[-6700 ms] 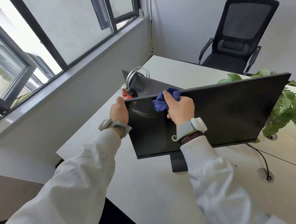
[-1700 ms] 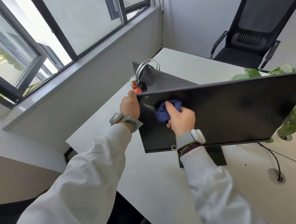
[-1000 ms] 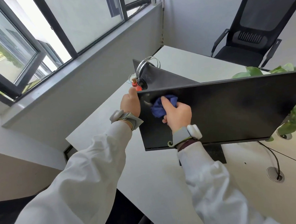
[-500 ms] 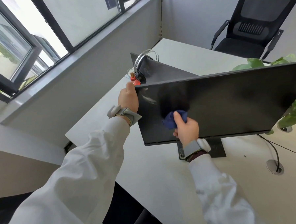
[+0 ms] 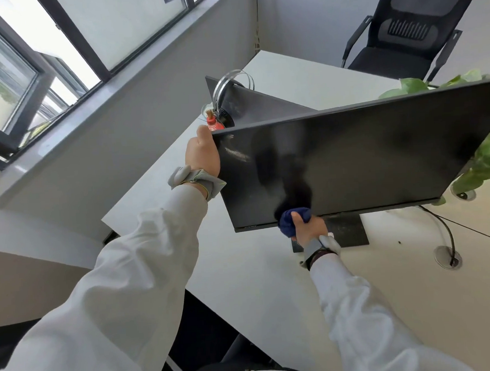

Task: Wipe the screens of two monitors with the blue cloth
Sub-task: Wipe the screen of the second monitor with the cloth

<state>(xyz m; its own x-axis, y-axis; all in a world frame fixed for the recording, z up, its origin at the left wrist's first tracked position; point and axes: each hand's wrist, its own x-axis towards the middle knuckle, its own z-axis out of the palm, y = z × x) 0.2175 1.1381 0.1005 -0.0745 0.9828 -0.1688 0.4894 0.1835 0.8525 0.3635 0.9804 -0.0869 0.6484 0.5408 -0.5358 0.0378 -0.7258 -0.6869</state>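
Observation:
A wide black monitor (image 5: 378, 150) stands on the white desk, its dark screen facing me and tilted back. My left hand (image 5: 203, 156) grips the monitor's left edge near the top corner. My right hand (image 5: 308, 228) holds the bunched blue cloth (image 5: 289, 220) against the screen's bottom edge, left of the stand (image 5: 345, 232). A second monitor (image 5: 251, 104) stands behind the first, angled away, with only its upper part showing.
Headphones (image 5: 230, 82) hang on the second monitor's corner, with a red-capped bottle (image 5: 213, 124) beside it. A leafy plant (image 5: 489, 155) is at the right. A cable runs into a desk grommet (image 5: 447, 257). A black office chair (image 5: 403, 32) stands beyond the desk; windows line the left wall.
My right hand has slid the blue cloth down the screen from its upper left part to the bottom edge. My left hand has stayed on the monitor's left edge.

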